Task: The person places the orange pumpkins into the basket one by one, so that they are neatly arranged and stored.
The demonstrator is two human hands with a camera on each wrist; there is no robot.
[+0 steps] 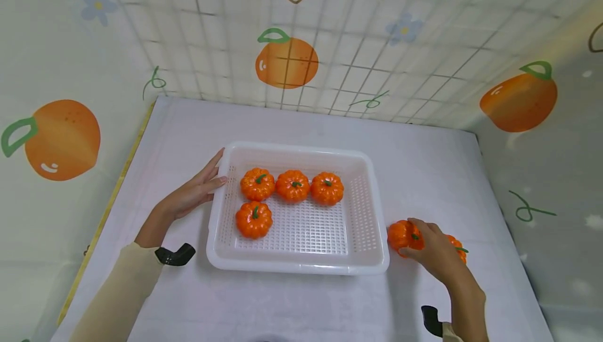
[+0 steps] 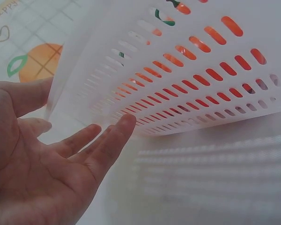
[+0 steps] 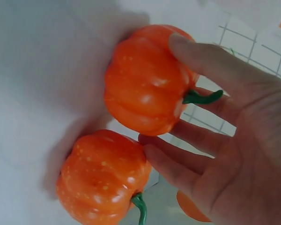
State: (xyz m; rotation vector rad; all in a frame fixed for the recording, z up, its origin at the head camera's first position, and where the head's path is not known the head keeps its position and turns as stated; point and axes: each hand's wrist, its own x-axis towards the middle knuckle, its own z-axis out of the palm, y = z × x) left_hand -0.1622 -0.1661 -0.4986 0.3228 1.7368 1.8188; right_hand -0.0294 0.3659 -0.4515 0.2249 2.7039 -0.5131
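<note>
A white perforated plastic basket [image 1: 301,268] stands mid-table with several small orange toy pumpkins [image 1: 255,220] inside, three in a row at the back and one in front at the left. My left hand [image 1: 192,192] touches the basket's left rim and side, its fingers loosely extended in the left wrist view. Right of the basket, my right hand [image 1: 440,255] holds a toy pumpkin [image 3: 147,79] with a green stem between thumb and fingers. Another pumpkin [image 3: 103,180] lies close by, touching or nearly touching the fingertips; in the head view the hand partly hides it.
A white cloth covers the table [image 1: 292,310], with a yellow strip [image 1: 108,206] along its left edge. Patterned curtains [image 1: 358,33] with printed oranges and grid lines surround the back and sides.
</note>
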